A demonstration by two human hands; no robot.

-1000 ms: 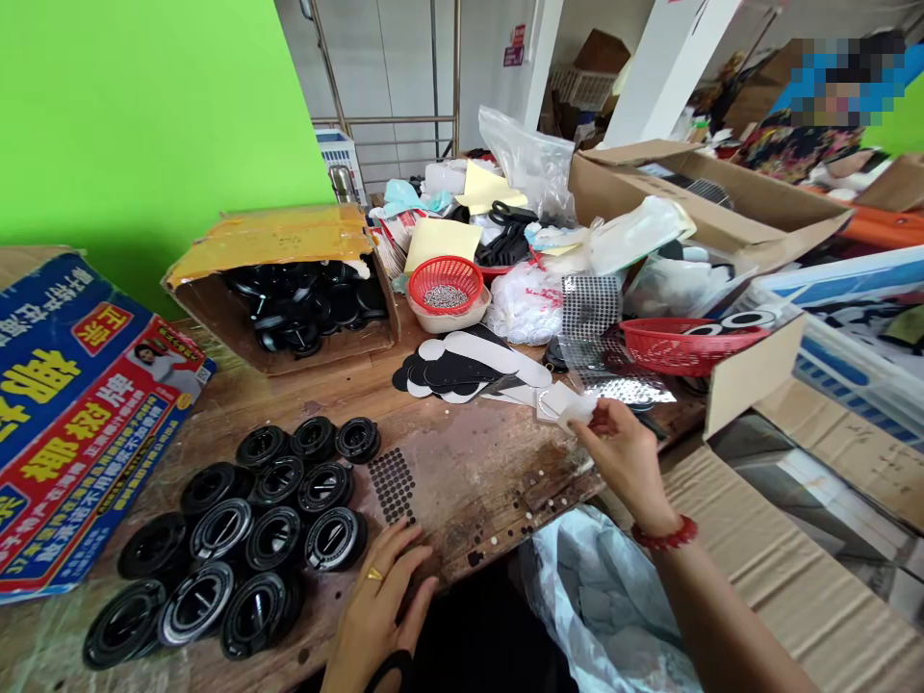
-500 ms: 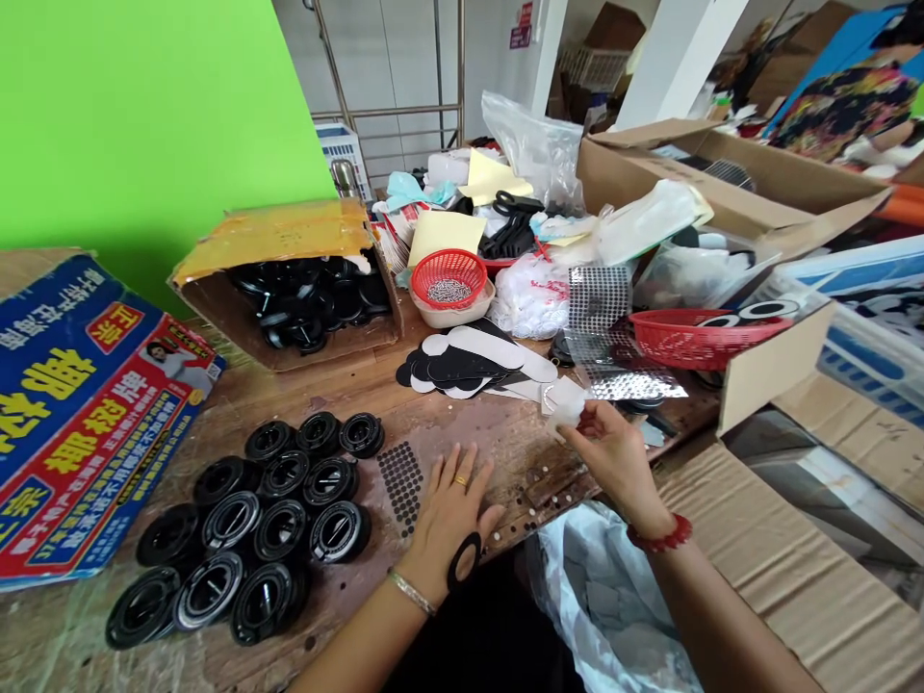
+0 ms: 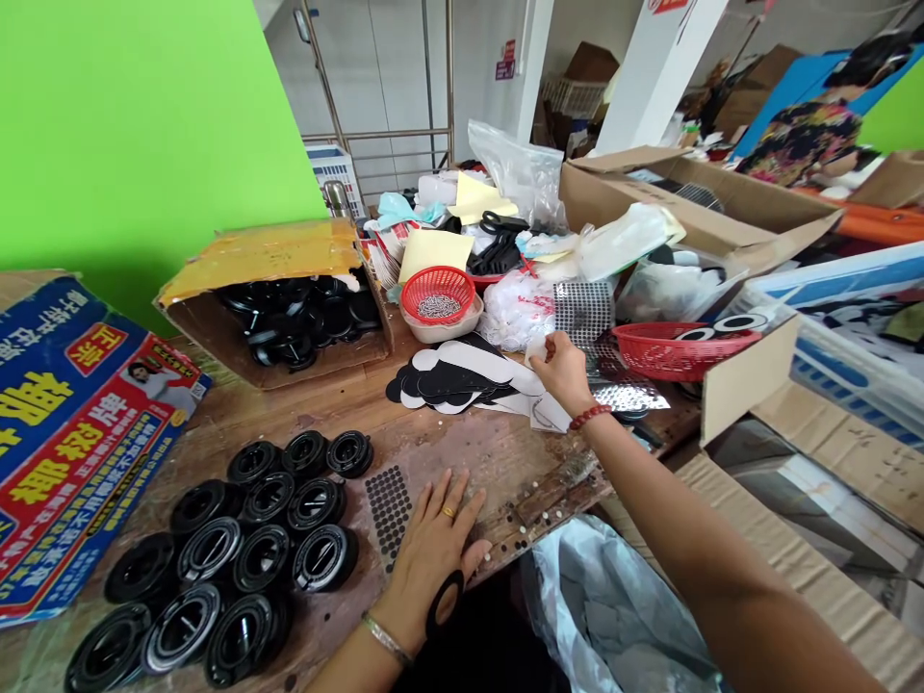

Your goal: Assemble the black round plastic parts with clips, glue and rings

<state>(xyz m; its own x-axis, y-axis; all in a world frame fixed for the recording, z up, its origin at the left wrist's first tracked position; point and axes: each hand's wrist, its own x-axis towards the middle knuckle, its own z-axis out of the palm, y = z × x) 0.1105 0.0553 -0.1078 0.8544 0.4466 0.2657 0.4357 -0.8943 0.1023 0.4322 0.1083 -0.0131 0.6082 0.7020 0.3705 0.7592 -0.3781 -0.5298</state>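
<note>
My left hand (image 3: 437, 544) lies flat with spread fingers on the wooden table (image 3: 498, 452). A black ring (image 3: 444, 604) sits at the base of its thumb. Beside those fingers is a sheet of black dots (image 3: 390, 515), and farther left stand several stacks of black round parts (image 3: 267, 496). My right hand (image 3: 567, 371) pinches a small whitish piece of sheet (image 3: 535, 352), partly hidden by the fingers. It is above the right end of a pile of black and white insole-shaped pieces (image 3: 462, 373). Dotted silvery sheeting (image 3: 586, 310) lies just behind this hand.
At the back left a carton (image 3: 267, 236) lies on its side, full of black parts. A red basket of small metal pieces (image 3: 437, 296) stands mid-table; another red basket (image 3: 679, 351) is right. A lined bag (image 3: 584, 587) hangs below the front edge. A person (image 3: 805, 140) is far right.
My right hand has moved forward and slightly left, carrying the whitish piece from near the table's front right toward the insole-shaped pile. The left hand stays flat on the table. The whole view has shifted slightly.
</note>
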